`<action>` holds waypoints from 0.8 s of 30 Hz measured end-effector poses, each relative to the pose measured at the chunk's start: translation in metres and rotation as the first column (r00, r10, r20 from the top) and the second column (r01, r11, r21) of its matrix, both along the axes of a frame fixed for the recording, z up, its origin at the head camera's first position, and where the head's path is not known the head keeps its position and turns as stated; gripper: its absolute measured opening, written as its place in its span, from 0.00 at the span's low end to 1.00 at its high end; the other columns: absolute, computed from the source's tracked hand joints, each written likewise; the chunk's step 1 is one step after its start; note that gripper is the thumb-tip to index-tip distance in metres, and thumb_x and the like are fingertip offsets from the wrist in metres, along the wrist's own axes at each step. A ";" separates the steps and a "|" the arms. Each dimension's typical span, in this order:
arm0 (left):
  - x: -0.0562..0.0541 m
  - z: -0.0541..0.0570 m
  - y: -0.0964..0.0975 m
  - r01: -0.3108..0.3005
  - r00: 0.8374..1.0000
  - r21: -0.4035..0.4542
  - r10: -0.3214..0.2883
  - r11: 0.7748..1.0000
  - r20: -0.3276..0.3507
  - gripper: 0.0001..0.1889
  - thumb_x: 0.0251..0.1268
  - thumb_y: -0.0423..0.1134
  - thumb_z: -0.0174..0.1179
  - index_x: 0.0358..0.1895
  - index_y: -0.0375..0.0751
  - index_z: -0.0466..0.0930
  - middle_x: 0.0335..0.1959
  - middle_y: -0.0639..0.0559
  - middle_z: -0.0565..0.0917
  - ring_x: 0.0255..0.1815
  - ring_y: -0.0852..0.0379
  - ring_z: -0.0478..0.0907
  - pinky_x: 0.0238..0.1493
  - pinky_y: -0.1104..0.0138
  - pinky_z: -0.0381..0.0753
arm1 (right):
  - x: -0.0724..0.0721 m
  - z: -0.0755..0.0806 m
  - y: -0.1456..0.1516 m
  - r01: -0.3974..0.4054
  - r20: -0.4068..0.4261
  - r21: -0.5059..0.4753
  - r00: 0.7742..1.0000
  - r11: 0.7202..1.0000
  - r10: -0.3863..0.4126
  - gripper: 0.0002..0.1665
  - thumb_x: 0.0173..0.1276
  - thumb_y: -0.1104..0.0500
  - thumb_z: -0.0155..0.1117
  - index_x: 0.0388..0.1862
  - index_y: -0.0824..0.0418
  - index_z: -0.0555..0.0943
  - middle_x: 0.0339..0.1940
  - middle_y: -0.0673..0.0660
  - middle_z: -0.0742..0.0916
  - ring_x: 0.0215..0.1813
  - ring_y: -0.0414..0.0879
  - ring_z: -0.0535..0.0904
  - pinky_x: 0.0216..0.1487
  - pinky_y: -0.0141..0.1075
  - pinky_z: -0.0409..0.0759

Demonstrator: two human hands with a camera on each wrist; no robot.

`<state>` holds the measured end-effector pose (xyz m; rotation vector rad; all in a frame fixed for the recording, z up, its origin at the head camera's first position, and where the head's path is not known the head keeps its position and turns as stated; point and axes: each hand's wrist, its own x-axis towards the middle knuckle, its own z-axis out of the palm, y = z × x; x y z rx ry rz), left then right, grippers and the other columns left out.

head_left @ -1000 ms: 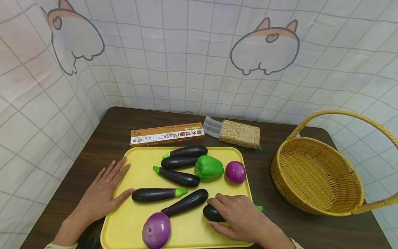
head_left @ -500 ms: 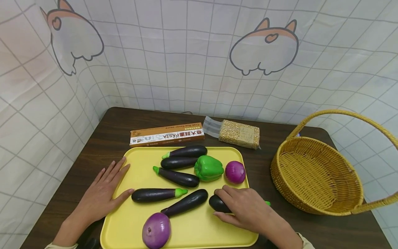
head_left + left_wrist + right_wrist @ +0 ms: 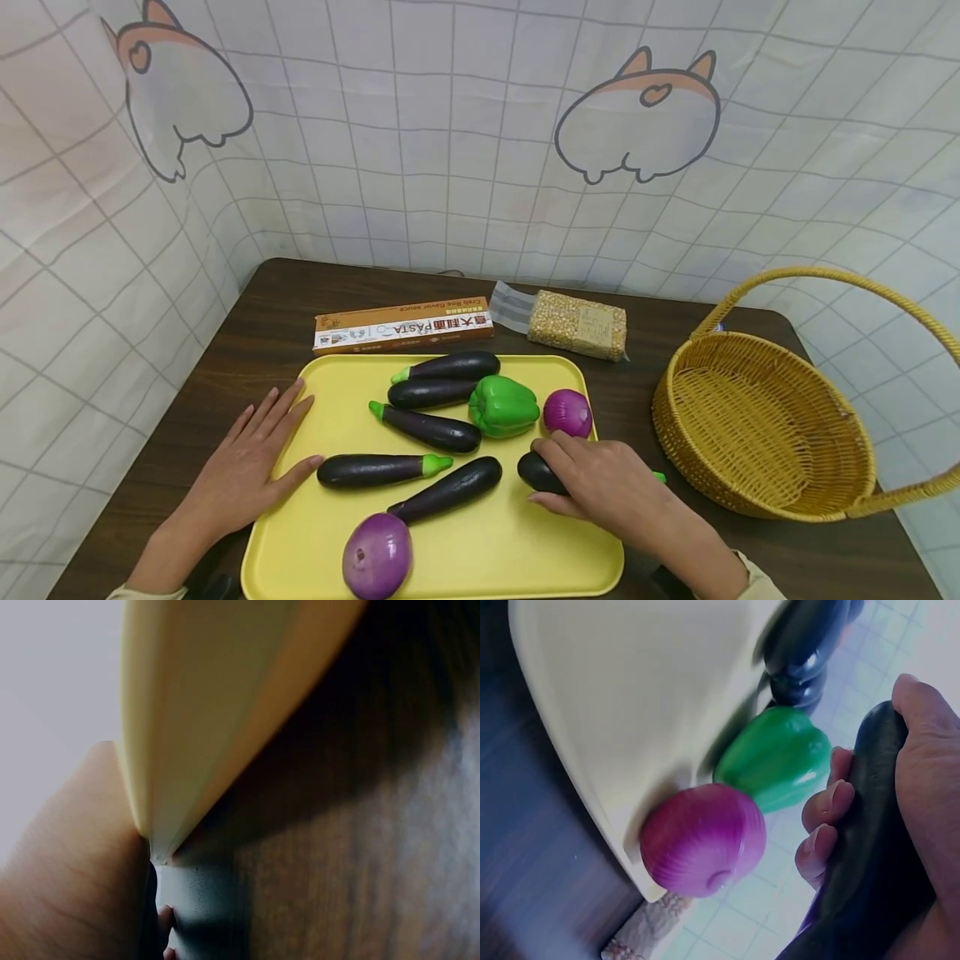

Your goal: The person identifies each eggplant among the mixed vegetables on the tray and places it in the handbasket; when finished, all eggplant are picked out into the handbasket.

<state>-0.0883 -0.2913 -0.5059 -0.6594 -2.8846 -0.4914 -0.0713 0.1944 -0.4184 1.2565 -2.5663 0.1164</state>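
My right hand [image 3: 611,487] grips a dark eggplant [image 3: 540,473] over the right side of the yellow tray [image 3: 547,550]. In the right wrist view, fingers and thumb wrap that eggplant [image 3: 877,817]; its green stem pokes out past the hand in the head view. My left hand [image 3: 243,462] rests on the tray's left rim with fingers spread. Several more eggplants [image 3: 450,490] lie on the tray. A green bell pepper [image 3: 504,407] and a purple onion [image 3: 567,412] sit beyond the right hand. Another purple onion [image 3: 377,556] is at the tray's front.
A yellow wicker basket [image 3: 667,417] with a tall handle stands right of the tray on the dark wooden table [image 3: 225,333]. Behind the tray lie a pasta box [image 3: 405,325] and a clear bag of corn kernels [image 3: 577,325]. A grid-patterned curtain [image 3: 420,167] hangs behind.
My right hand has moved right and away from me, carrying the eggplant toward the tray's right edge near the small onion. The left hand has stayed in place.
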 end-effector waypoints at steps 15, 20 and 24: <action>-0.001 -0.001 -0.001 -0.002 1.000 -0.001 0.002 1.000 0.000 0.44 0.75 0.60 0.63 0.85 0.44 0.57 0.87 0.47 0.49 0.83 0.34 0.51 0.82 0.44 0.42 | -0.009 0.013 0.022 0.075 0.016 0.004 0.997 0.997 -0.075 0.33 0.79 0.32 0.59 0.52 0.62 0.77 0.29 0.49 0.78 0.22 0.38 0.66 0.18 0.29 0.65; -0.001 -0.002 -0.001 -0.003 1.000 0.001 0.003 1.000 -0.002 0.45 0.75 0.60 0.63 0.85 0.45 0.57 0.87 0.47 0.50 0.83 0.34 0.51 0.82 0.44 0.42 | -0.015 0.022 0.034 0.115 0.007 -0.011 0.993 0.993 -0.115 0.35 0.82 0.30 0.49 0.49 0.62 0.75 0.30 0.49 0.75 0.21 0.38 0.65 0.18 0.30 0.64; -0.001 -0.002 -0.001 -0.002 1.000 0.001 0.002 1.000 -0.006 0.45 0.75 0.60 0.63 0.85 0.44 0.57 0.88 0.47 0.49 0.83 0.33 0.51 0.81 0.43 0.43 | -0.020 0.029 0.045 0.152 0.028 -0.030 0.988 0.988 -0.152 0.34 0.80 0.32 0.56 0.54 0.62 0.77 0.37 0.53 0.83 0.22 0.39 0.71 0.19 0.32 0.71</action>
